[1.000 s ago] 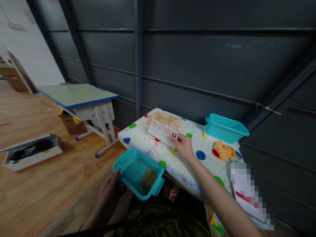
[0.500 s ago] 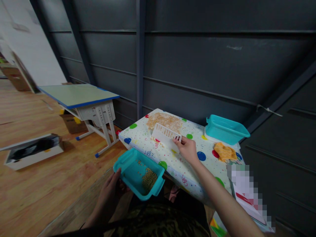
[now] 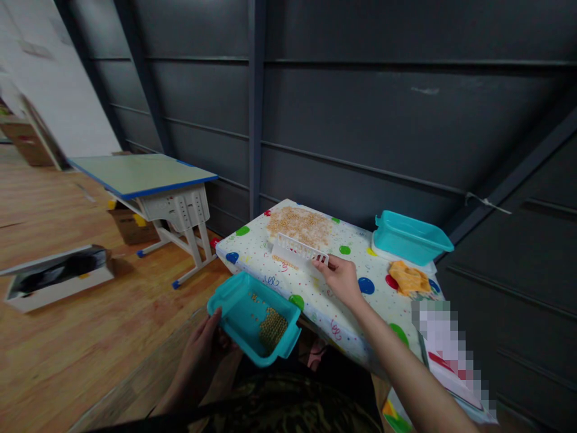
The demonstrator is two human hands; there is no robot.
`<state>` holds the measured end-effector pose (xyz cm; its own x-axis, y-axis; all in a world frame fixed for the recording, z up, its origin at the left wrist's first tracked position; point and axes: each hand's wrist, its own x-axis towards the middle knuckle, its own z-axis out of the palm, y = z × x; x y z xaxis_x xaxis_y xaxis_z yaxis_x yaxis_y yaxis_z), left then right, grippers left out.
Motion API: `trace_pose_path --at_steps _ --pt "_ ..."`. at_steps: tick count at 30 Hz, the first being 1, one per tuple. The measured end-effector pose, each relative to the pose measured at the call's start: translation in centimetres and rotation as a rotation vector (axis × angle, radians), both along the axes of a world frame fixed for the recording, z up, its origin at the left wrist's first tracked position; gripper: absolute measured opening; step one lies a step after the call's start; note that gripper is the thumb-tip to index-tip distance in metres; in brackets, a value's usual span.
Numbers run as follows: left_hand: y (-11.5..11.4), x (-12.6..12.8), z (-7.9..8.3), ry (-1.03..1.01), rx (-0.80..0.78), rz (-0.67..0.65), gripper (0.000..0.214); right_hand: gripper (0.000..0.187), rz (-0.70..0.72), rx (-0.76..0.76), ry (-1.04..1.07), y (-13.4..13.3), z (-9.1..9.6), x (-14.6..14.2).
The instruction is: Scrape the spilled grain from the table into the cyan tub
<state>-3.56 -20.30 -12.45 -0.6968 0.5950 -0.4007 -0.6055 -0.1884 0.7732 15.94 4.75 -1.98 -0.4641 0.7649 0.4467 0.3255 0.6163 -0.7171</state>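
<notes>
My left hand (image 3: 204, 346) grips the near rim of a teal plastic tub (image 3: 253, 316), held below the table's front edge; a small heap of tan beans lies in its lower corner. My right hand (image 3: 341, 278) holds one end of a white slotted plastic tray (image 3: 295, 251), laid low on the table (image 3: 311, 300) with its far edge against a pile of tan beans (image 3: 298, 221). The table wears a white cloth with coloured dots.
A second teal tub (image 3: 411, 236) stands at the table's back right, with an orange cloth (image 3: 408, 277) in front of it. A blurred-out packet (image 3: 446, 349) lies at the right edge. A blue-edged desk (image 3: 144, 175) and an open box (image 3: 56, 276) are on the wooden floor at left.
My right hand has tilted the white tray down from a raised slant to nearly flat on the cloth by the bean pile. The left hand and teal tub have stayed put.
</notes>
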Motion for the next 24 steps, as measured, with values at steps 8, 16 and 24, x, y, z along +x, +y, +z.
trace_pose_path --at_steps 8,16,24 --pt "-0.1 0.9 0.8 -0.004 -0.023 -0.008 0.065 0.049 0.048 0.003 -0.006 -1.0 0.4 0.3" --pt "0.0 1.0 0.7 -0.013 0.002 0.004 0.061 0.055 0.027 -0.009 0.011 -1.4 0.1 0.9" --pt "0.0 1.2 0.8 -0.011 0.007 -0.005 0.06 0.049 0.013 -0.02 -0.017 -3.1 -0.2 1.3"
